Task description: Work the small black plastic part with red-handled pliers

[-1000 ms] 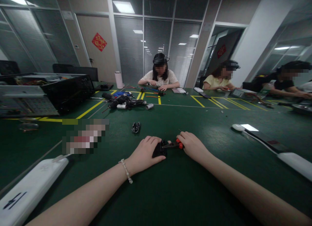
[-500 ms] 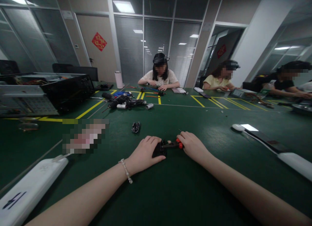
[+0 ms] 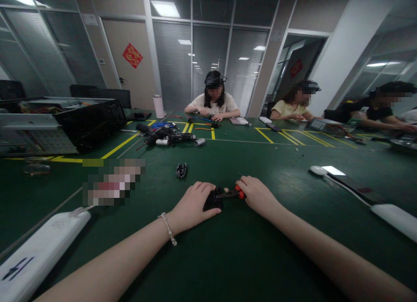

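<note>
On the green table, my left hand grips a small black part, with fingers over its far side and thumb along its near side. A bracelet circles that wrist. My right hand is closed around the red handles of a pair of pliers. The pliers point left, and their jaws reach the black part's right side; I cannot make out what they grip. A small pale piece shows by the jaws. Farther off and to the left lies another small black and silver part.
An open computer case stands at the left. Beyond my hands lie a cordless tool and cables. A white power bank is at near left, with another white device at right. Several people sit across the table.
</note>
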A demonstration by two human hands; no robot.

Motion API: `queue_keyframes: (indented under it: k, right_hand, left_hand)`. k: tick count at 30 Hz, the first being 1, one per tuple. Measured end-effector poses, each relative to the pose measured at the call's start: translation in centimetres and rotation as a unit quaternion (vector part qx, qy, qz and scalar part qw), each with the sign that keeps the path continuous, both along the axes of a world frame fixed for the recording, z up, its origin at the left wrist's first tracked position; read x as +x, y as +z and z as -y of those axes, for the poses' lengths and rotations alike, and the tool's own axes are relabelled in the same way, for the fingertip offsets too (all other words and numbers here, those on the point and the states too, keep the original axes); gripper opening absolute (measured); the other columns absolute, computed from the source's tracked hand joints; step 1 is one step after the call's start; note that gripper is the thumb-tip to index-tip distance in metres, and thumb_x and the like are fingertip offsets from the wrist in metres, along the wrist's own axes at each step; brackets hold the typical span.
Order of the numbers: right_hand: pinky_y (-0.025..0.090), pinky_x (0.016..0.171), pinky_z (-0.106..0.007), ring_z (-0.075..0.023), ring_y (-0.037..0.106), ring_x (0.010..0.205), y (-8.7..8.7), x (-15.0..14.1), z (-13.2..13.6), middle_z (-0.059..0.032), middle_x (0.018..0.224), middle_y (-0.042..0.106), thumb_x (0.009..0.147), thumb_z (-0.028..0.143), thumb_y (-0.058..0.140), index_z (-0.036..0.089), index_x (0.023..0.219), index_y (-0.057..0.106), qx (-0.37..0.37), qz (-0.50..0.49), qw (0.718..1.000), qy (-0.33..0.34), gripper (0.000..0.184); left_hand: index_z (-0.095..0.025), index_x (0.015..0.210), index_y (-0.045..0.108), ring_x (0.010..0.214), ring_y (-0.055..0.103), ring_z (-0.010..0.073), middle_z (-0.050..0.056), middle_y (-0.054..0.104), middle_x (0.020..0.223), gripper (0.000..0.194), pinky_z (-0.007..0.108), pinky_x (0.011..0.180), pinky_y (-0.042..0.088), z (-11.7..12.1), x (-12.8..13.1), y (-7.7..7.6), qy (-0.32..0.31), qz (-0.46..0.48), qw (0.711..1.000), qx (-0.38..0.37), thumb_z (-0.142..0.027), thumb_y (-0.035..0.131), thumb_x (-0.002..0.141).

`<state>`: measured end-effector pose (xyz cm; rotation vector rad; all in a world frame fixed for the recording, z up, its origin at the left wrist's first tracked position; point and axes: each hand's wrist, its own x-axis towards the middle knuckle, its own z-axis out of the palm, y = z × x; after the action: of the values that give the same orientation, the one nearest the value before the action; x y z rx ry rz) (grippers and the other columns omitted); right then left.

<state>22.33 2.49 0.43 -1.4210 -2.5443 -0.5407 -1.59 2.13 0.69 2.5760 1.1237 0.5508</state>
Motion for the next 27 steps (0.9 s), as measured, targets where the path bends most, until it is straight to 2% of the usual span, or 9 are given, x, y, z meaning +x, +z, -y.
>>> queue_keyframes:
  k: [27]
  right_hand:
    - [0.043,0.076,-0.035,-0.0206,0.053,0.085,0.08,0.03,-0.06,-0.0101,0.095,0.057,0.069,0.003,0.047,0.013,0.097,0.057,-0.005,-0.004,1.000,-0.002,0.031]
  left_hand:
    - [-0.022,0.117,0.042,0.108,0.041,0.0239,0.005,0.048,0.118,0.053,0.039,0.090,0.036,0.04,0.12,-0.07,-0.003,0.002,1.000,0.020,-0.053,0.052,0.075]
